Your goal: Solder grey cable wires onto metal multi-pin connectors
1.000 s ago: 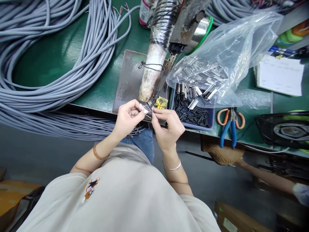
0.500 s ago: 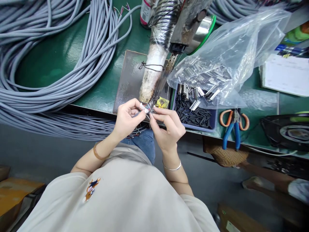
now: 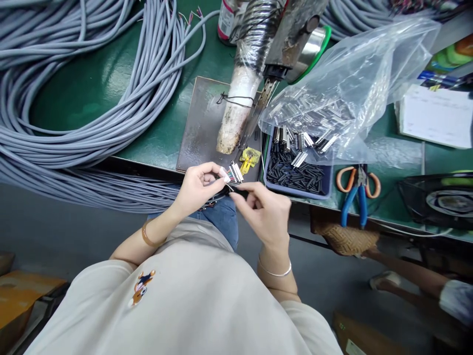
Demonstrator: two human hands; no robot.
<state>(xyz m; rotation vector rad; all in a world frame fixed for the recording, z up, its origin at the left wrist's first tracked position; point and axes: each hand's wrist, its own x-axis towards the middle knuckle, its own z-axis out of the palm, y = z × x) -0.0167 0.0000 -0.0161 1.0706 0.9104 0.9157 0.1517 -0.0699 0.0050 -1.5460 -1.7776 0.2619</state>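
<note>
My left hand (image 3: 199,188) is closed, thumb and finger pinching a wired connector by its cable end; white covering shows on the fingertips. The connector (image 3: 236,172) has a pale metal body and thin coloured wires, and points away from me over the bench edge. My right hand (image 3: 266,213) is just right of it, thumb and forefinger pinched together at a thin pale wire (image 3: 230,188); a dark piece seems to lie at these fingertips, too small to name. Beyond the connector lies a yellow plastic clip (image 3: 249,161) on a dark board (image 3: 199,118).
A soldering iron (image 3: 260,103) and a taped duct (image 3: 240,96) slant down over the board. Right are a tray (image 3: 330,183) of black sleeves and connectors, a plastic bag (image 3: 384,64) and pliers (image 3: 354,197). Grey cables (image 3: 140,98) cover the left. Another person's leg (image 3: 414,271) shows at right.
Both hands have come slightly lower, away from the iron's tip. My right hand has turned and pulled back a little from the connector, which now shows more clearly.
</note>
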